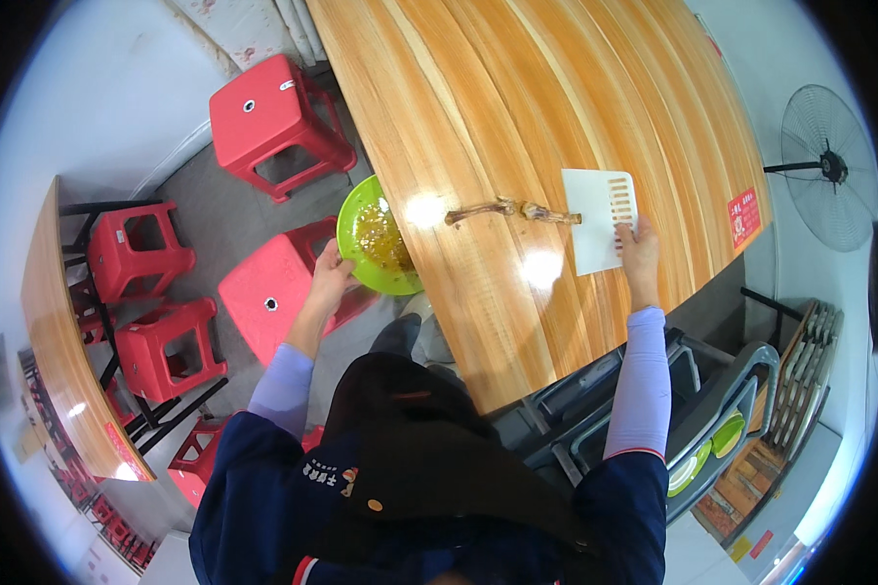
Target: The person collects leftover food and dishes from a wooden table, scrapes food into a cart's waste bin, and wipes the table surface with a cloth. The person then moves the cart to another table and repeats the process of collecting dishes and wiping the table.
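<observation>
My left hand [331,276] grips the rim of a green plate [358,252], held just off the table's left edge; brownish, shiny liquid food waste lies in it. With my right hand [638,248] I hold a flat white plastic scraper [589,219] by its slotted side, its straight edge facing left on the wooden table [512,307]. Between scraper and plate lie two bones, one [483,210] nearer the plate and the other [549,213] with its end at or very near the scraper's edge.
Red plastic stools [252,121] stand left of the table, one [263,292] beneath the plate. A grey cart [710,424] holding green dishes [728,435] is at the lower right. A wall fan [830,167] hangs beyond the table's right side. Another wooden table [58,351] stands far left.
</observation>
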{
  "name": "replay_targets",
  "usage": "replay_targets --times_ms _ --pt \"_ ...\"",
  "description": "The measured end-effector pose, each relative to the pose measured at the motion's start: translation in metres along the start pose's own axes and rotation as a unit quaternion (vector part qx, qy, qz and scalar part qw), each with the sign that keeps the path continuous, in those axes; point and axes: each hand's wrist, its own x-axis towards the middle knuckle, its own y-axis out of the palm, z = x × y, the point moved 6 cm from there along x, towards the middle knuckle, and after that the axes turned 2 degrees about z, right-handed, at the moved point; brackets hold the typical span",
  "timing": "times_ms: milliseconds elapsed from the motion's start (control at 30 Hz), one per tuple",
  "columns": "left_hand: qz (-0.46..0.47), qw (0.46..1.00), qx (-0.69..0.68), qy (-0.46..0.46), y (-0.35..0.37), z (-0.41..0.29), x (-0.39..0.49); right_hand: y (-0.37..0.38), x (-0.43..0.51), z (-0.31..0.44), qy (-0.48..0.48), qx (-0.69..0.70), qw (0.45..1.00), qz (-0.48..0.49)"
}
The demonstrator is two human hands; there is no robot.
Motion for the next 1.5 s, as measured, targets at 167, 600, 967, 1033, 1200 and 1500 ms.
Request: replay_targets --times_ms 167,600,967,1033,1200,1500 --pt "0.009 1.0 0.013 -0.014 0.001 -0.01 0.0 0.055 -0.015 0.066 -0.055 0.013 0.997 0.056" --pt "-0.009 0.998 0.045 -0.047 -0.005 -0.018 -0.014 0.15 -0.057 0.154 -0.115 -0.031 0.991 0.058" --pt "-0.015 0.998 0.036 -0.042 -0.012 -0.01 -0.025 0.211 -0.126 0.251 -0.327 -0.144 0.928 0.107" --pt "-0.014 0.999 0.025 -0.041 -0.013 -0.008 -0.029 0.2 -0.13 0.242 -0.311 -0.131 0.937 0.091" --pt "-0.012 0.999 0.015 -0.033 -0.015 -0.001 -0.036 0.112 -0.111 0.146 -0.145 0.007 0.989 0.031" --pt "-0.005 0.998 0.013 -0.066 -0.02 0.027 -0.043 0.129 -0.168 0.086 0.014 0.06 0.998 0.02"
